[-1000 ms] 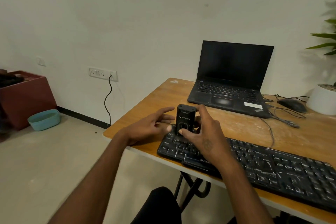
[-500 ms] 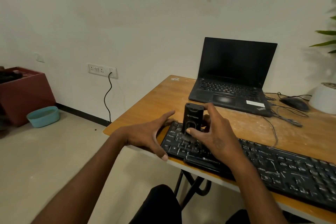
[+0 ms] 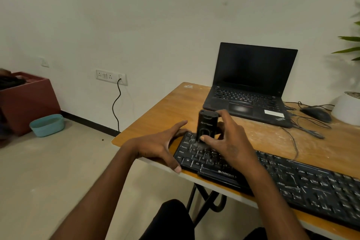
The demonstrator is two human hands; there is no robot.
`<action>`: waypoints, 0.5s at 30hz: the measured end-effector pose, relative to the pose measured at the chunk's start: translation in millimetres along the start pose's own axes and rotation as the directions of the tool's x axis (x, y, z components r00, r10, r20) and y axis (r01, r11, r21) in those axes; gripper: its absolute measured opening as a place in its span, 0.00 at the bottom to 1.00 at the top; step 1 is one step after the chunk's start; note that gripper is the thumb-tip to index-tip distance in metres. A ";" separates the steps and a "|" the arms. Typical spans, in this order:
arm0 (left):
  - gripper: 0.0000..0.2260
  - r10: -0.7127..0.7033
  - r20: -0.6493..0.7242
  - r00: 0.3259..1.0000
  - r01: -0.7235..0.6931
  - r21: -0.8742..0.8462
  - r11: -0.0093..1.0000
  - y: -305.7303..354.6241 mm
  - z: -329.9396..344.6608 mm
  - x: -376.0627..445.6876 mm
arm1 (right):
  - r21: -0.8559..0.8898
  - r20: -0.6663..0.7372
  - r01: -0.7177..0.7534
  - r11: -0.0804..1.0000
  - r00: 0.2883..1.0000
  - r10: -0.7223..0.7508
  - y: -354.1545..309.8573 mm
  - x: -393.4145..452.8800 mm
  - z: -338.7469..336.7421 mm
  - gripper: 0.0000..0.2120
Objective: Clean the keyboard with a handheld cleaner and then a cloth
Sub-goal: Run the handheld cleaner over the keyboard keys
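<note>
Right hand (image 3: 228,142) grips handheld cleaner (image 3: 207,125), upright, nozzle down on left-end keys of keyboard (image 3: 272,173). Left hand (image 3: 157,145) spread open, braces keyboard's left edge. Risk: keyboard overhangs surface (image 3: 161,111) front, hard push could tip it. Cleaner small, black, boxy; keyboard black, dusty.

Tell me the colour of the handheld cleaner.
Black handheld cleaner, clearest in the head view.

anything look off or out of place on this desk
The black keyboard lies askew, at a slant to the desk's front edge, with its near edge overhanging it. Pale scuffs or dust mark the wood near the cables. The cleaner stands upright on the keys in the right hand; nothing is spilled.
</note>
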State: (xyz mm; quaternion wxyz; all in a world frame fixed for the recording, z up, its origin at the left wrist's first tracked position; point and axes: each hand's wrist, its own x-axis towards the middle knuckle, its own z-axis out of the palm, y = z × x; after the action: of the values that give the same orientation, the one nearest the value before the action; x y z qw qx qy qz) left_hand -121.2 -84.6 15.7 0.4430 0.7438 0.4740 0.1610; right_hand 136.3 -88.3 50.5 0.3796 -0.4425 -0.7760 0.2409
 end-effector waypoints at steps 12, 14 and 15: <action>0.55 0.033 0.000 0.999 -0.033 -0.045 0.998 6.4 3.2 -0.3 | -0.039 0.070 0.035 0.999 0.997 -0.032 -12.0 27.1 26.1 0.26; 0.59 0.006 -0.004 1.000 -0.006 -0.044 0.999 4.5 2.5 0.0 | -0.066 0.060 0.023 0.998 0.998 -0.019 -7.8 22.5 13.1 0.27; 0.61 -0.009 -0.005 1.000 0.009 -0.038 0.999 3.4 2.2 -0.3 | -0.072 0.046 0.007 0.997 0.999 -0.003 -4.1 18.9 5.4 0.27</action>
State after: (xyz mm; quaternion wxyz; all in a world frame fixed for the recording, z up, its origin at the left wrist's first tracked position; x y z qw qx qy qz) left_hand -117.9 -86.5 17.3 0.4564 0.7326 0.4755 0.1699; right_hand 123.9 -74.1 57.3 0.3459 -0.4483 -0.7938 0.2219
